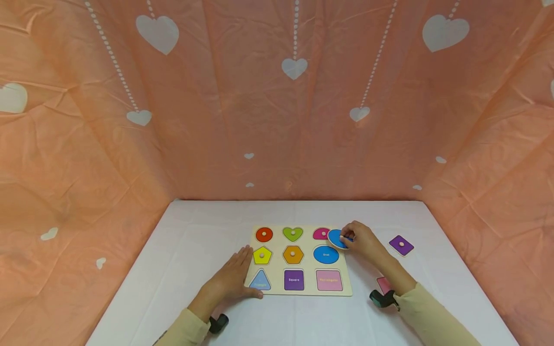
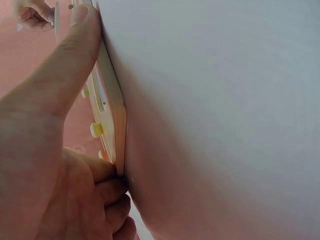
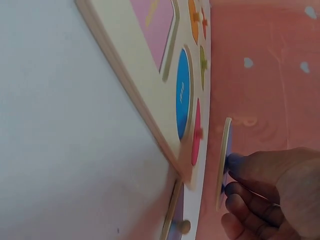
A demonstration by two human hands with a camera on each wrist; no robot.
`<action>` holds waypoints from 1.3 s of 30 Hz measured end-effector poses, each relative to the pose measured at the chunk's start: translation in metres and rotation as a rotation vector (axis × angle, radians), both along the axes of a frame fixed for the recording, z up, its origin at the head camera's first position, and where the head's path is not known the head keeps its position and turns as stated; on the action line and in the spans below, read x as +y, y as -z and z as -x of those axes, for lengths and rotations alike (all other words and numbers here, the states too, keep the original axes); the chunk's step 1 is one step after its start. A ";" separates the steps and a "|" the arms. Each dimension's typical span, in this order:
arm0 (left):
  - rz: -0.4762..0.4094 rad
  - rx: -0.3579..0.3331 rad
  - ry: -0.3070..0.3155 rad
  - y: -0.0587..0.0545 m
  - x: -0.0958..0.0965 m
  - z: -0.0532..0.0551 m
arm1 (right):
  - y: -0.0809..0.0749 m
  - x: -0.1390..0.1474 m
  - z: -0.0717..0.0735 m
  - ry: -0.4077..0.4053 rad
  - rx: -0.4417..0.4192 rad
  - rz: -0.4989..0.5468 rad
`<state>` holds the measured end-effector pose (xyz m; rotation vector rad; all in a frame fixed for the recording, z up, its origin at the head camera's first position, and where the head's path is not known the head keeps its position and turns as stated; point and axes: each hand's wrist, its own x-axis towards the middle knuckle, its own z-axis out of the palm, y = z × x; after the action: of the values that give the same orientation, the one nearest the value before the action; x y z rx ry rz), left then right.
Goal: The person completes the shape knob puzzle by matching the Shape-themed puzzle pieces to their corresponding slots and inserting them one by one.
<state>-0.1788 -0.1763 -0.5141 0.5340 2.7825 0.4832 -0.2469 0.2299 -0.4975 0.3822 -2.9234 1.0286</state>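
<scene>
My right hand pinches a blue oval puzzle piece, held tilted over the upper right corner of a wooden shape board. In the right wrist view the piece is edge-on and clear of the board. Below it in the head view lies the blue oval recess. Circle, heart, semicircle, pentagon and hexagon pieces sit in the board; the triangle, square and rectangle recesses show printed floors. My left hand rests against the board's left side, its thumb at the front edge.
A purple square piece lies right of the board. Closer to me, a pink piece is partly covered by the right wrist. Another knobbed piece lies by the board's edge in the right wrist view. A heart-patterned curtain surrounds the white table.
</scene>
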 end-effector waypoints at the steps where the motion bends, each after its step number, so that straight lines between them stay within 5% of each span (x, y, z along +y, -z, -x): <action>1: 0.001 -0.001 -0.002 0.000 0.000 0.000 | 0.000 -0.002 -0.001 -0.004 -0.008 0.002; 39: 0.008 0.005 0.006 0.001 -0.001 0.000 | 0.013 -0.043 -0.020 -0.103 -0.030 -0.046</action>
<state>-0.1792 -0.1772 -0.5152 0.5431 2.7859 0.4702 -0.2270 0.1874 -0.5101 0.5287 -2.9873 0.9885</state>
